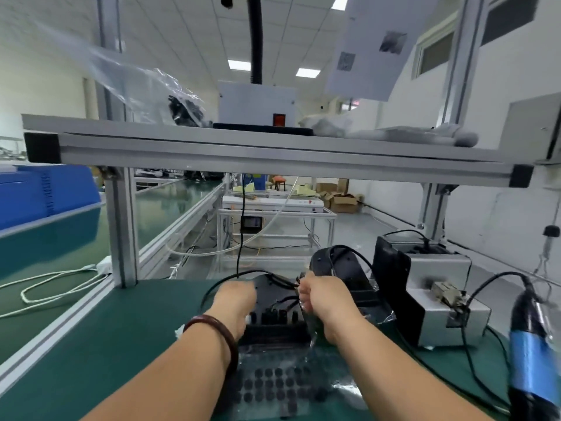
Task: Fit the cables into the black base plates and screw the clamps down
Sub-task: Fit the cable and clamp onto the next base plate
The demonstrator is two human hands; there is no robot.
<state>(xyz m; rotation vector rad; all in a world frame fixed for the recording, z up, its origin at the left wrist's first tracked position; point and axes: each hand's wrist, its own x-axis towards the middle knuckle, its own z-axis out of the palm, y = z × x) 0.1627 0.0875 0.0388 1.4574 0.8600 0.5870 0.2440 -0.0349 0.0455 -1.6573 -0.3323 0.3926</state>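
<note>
A black base plate (270, 317) lies flat on the green bench mat, straight ahead of me. My left hand (235, 302) rests on its left side with the fingers curled down; what they hold is hidden. My right hand (321, 299) grips a thin black cable (283, 282) at the plate's far right corner. The cable loops left over the plate and off its far edge. A second black base plate (340, 265) leans tilted just behind my right hand, with another cable over it.
An electric screwdriver (529, 357) with a blue band hangs at the right. A grey metal box (437, 299) with cables stands right of the plates. A clear sheet of round black pads (273, 381) lies between my forearms. An aluminium shelf (273, 150) spans overhead.
</note>
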